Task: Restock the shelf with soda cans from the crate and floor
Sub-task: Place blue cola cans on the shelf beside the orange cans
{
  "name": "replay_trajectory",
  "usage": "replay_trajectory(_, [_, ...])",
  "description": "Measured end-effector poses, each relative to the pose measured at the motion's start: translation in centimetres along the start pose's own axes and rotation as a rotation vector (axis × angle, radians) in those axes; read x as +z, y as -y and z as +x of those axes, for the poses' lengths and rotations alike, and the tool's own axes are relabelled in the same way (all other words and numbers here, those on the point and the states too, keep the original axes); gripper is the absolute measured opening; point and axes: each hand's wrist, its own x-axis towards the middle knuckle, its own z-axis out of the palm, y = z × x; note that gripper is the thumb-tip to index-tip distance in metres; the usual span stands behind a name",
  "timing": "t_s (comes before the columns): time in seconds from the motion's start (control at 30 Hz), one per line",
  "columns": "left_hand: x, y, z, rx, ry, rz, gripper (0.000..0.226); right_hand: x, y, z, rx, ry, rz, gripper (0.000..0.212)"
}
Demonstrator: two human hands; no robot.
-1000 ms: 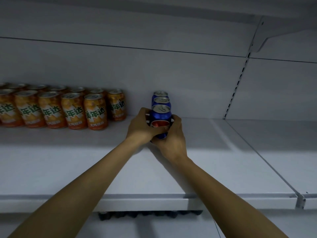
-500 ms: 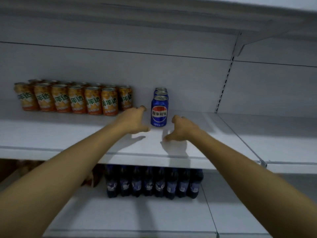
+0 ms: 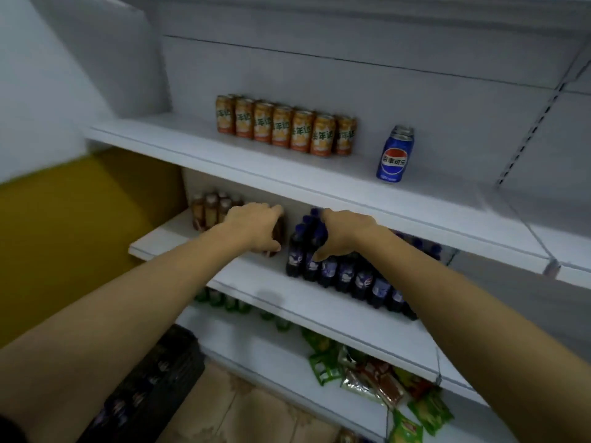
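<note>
Blue Pepsi cans [image 3: 395,153], labelled 百事可乐, stand in a file on the upper shelf [image 3: 192,139], apart from a row of orange cans [image 3: 284,129] marked 美年达. Both hands hang in front of the level below: the left hand [image 3: 252,227] before brown bottles [image 3: 208,212], the right hand [image 3: 345,233] before dark bottles [image 3: 351,278] with unreadable labels. The fingers of both are loosely curled and hold nothing. A black crate [image 3: 153,378] sits at the lower left.

We see dark blue-capped bottles [image 3: 345,276] mid-right, brown bottles [image 3: 208,212] left of them, green snack packets [image 3: 425,410] near right, yellow panel [image 3: 64,219] far left.
</note>
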Motion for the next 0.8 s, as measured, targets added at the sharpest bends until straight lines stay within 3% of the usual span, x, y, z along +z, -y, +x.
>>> replay_trajectory(0.17, [9.6, 5.2, -8.7, -0.217, 0.123, -0.159, 0.063, 6.7, 9.6, 0.0, -0.144, -0.001, -0.047, 0.08])
replay_trajectory(0.43, [21.0, 15.7, -21.6, -0.535, 0.3, -0.21, 0.063, 16.8, 24.7, 1.1, -0.346, 0.245, -0.106, 0.081])
replay_trajectory(0.6, [25.3, 23.8, -26.4, -0.611, 0.446, -0.21, 0.06, 21.1, 35.1, 2.6, -0.415, 0.301, -0.061, 0.083])
replay_trajectory(0.8, [29.8, 31.4, -31.1, -0.649, 0.611, -0.336, 0.054, 26.0, 44.0, 3.8, -0.405, 0.52, 0.004, 0.076])
